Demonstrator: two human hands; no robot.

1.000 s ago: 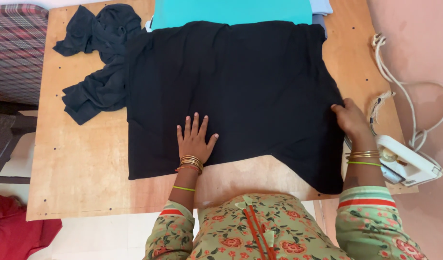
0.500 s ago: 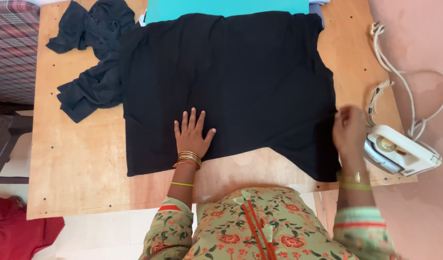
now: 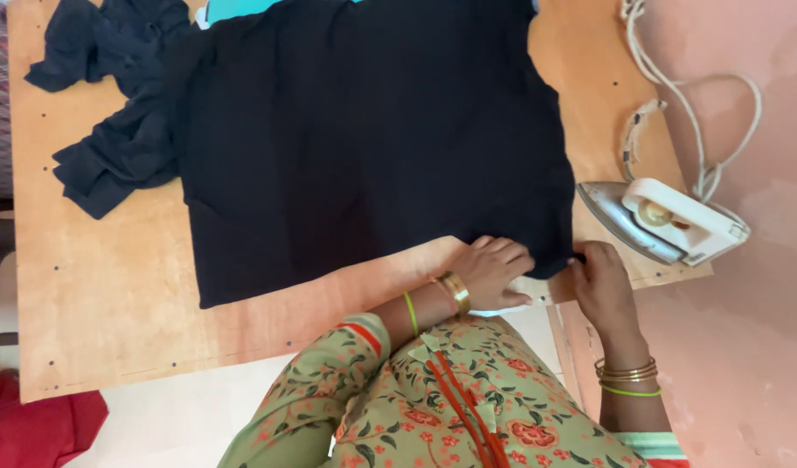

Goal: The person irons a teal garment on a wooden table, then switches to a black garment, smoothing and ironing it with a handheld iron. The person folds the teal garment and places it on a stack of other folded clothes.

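Note:
A black garment (image 3: 364, 130) lies spread flat across a wooden table (image 3: 104, 269). Its near right corner hangs at the table's front edge. My left hand (image 3: 494, 270) grips the hem just left of that corner. My right hand (image 3: 599, 282) pinches the corner itself from the right. Both wrists carry gold bangles and a thin green band.
A white electric iron (image 3: 667, 221) rests on the table's right edge, close to my right hand, its white cord (image 3: 676, 87) looping over the pink floor. A crumpled dark cloth (image 3: 104, 104) lies at the table's far left. A teal cloth peeks out behind. Red fabric (image 3: 35, 429) lies on the floor at lower left.
My left hand left the middle of the garment and slid right to the near corner. My right hand dropped from the right edge to the same corner. The view shifted right.

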